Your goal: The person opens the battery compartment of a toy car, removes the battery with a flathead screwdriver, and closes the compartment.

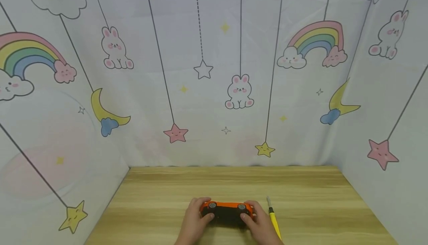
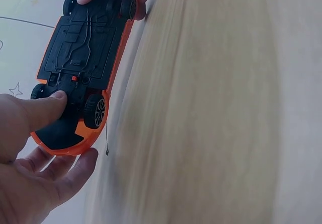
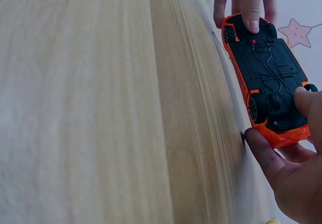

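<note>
- Wood-grained desk [image 1: 160, 185]; its far edge meets a cartoon-printed backdrop [image 1: 200, 103].
- Toy car [image 1: 229, 216], underside showing, midway between side edges; fingers of left hand [image 1: 195, 218] and right hand [image 1: 262, 223] grip its ends.
- Yellow tool [image 1: 274, 221], perhaps a screwdriver, nearer the right edge.

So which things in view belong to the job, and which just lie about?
In the job:
orange-and-black toy car, held by the left grip and right grip

Lying about:
slim yellow-and-black tool, unheld on the wood-grain table beside the right grip; possibly needed
white printed fabric backdrop, merely scenery
</note>
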### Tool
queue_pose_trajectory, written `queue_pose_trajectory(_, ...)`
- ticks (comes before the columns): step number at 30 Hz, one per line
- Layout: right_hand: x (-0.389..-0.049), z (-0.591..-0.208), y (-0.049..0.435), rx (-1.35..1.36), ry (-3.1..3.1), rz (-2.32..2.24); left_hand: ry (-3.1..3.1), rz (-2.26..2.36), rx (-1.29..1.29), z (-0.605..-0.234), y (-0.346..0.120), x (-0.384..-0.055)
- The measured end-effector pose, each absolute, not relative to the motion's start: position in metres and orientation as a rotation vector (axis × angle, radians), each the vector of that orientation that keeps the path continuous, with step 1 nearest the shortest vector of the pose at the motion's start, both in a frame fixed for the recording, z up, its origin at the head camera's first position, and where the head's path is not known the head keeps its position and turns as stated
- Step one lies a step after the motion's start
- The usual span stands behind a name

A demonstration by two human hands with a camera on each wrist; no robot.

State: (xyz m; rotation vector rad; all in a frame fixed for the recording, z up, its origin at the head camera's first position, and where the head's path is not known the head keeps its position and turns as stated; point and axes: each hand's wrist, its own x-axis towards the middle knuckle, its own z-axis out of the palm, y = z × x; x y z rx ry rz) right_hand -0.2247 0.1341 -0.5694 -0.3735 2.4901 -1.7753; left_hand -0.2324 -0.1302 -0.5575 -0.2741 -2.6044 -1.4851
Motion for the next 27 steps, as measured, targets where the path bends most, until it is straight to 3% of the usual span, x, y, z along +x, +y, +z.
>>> queue_pose_trajectory(19,-0.2222,-0.5614,0.1374,-0.198,2.598,-1.655,-2.55,-1.605,-0.171,-0.5605,-0.1267,-0.2362)
queue_pose_trajectory(27,-0.2245,-0.5637,0.1408,-0.3,2.497,-1.704,-2.554,-1.536,-0.212,-0.5632,-0.1238,-0.2382)
